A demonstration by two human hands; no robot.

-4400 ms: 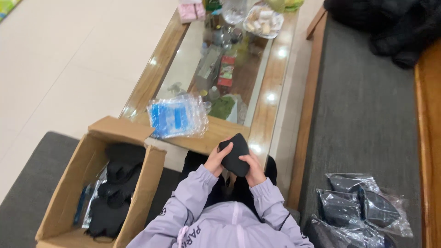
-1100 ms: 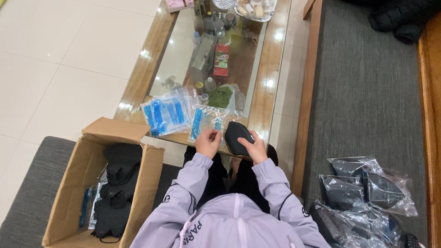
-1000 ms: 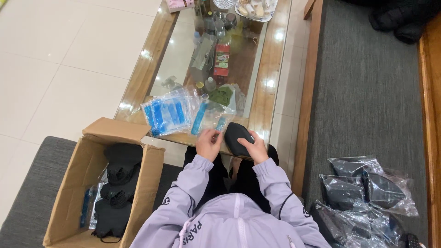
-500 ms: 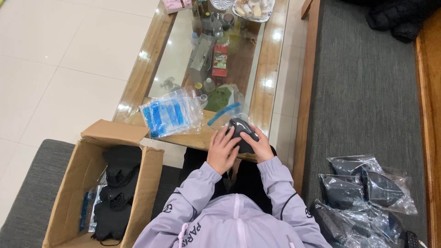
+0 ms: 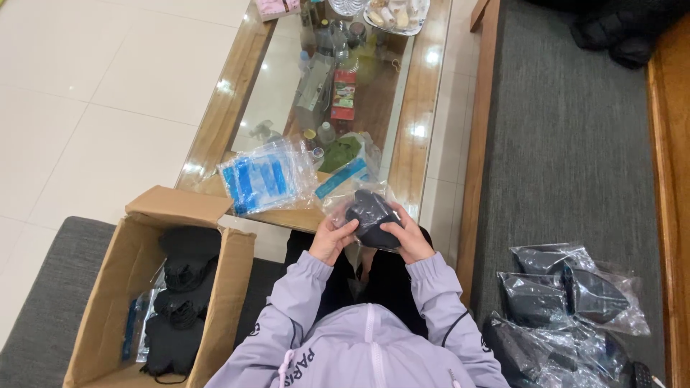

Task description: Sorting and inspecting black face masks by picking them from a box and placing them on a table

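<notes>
A folded black item (image 5: 368,215) sits between both my hands, partly inside a clear plastic bag with a blue strip (image 5: 343,179) at its mouth. My left hand (image 5: 332,238) grips the bag's near left side. My right hand (image 5: 410,240) cups the black item from the right and below. Both hands hover over the near edge of the glass-topped wooden table (image 5: 424,129), above my lap.
A stack of clear bags with blue strips (image 5: 260,176) lies on the table to the left. An open cardboard box (image 5: 122,287) of black items stands at my left. Several bagged black items (image 5: 568,302) lie on the grey cushion at right. Bottles and a dish crowd the table's far end.
My left hand took a clear bag from the table pile and brought it to the black item. The item now sits partly inside the bag, held by both hands.
</notes>
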